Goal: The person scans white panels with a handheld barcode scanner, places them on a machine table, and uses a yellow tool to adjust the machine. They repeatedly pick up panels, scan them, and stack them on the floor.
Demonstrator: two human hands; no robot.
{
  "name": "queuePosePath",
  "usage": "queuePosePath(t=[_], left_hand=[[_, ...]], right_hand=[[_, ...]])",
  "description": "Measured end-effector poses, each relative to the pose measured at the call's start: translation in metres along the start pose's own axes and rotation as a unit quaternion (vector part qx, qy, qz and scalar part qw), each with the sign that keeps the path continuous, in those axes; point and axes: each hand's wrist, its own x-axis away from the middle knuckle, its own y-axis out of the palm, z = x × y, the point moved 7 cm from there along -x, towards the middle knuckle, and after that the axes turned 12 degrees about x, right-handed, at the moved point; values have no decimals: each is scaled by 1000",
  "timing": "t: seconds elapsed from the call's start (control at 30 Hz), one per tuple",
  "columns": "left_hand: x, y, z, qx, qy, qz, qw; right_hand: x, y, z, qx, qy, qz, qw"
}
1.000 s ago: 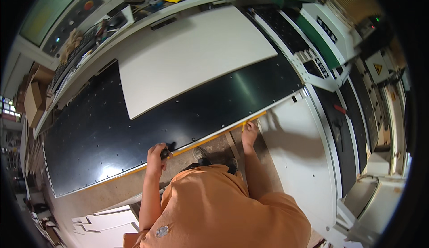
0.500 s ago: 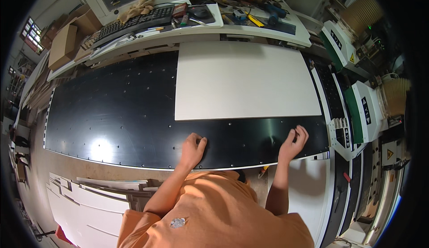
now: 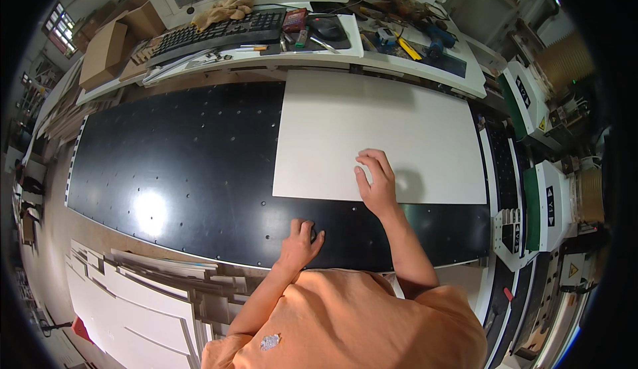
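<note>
A white rectangular board (image 3: 325,136) lies flat on a black perforated work table (image 3: 193,150), toward its far right. My right hand (image 3: 377,183) is above the board's near edge and casts a shadow on it. Its fingers are bent but apart from the thumb, with nothing between them. Over the black strip nearer to me is my left hand (image 3: 299,244), loosely curled, thumb apart from the fingers, holding nothing visible. Whether its fingertips touch the table I cannot tell.
Behind the table, a white desk carries a keyboard (image 3: 219,33), work gloves (image 3: 226,9), a mouse (image 3: 325,28) and a yellow cutter (image 3: 408,48). White-green machine heads (image 3: 548,196) stand at right. Cut white panels (image 3: 126,309) are stacked at near left. A cardboard box (image 3: 104,57) sits at far left.
My right hand has moved left and away from me, from the black strip to over the white board. My left hand stays over the black strip. The whole view has shifted slightly.
</note>
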Motion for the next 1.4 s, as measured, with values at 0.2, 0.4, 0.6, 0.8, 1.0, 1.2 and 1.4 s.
queuePosePath(t=[0.2,0.4,0.6,0.8,1.0,1.2,1.4], left_hand=[[1,-1,-2,2,-13,-28,1000],[-1,6,10,-31,47,-18,998],[-5,10,5,-77,143,-83,983],[-7,11,8,-121,209,-78,967],[-13,8,11,-132,160,18,978],[9,15,-33,163,-239,102,952],[30,13,-40,237,-294,87,922]], right_hand=[[97,-29,32,62,115,39,991],[230,-90,27,306,215,67,925],[255,-95,20,291,237,154,914],[260,-95,27,311,201,159,915],[263,-95,31,266,185,126,938],[313,-120,14,141,125,83,978],[446,-93,7,27,316,-137,938]])
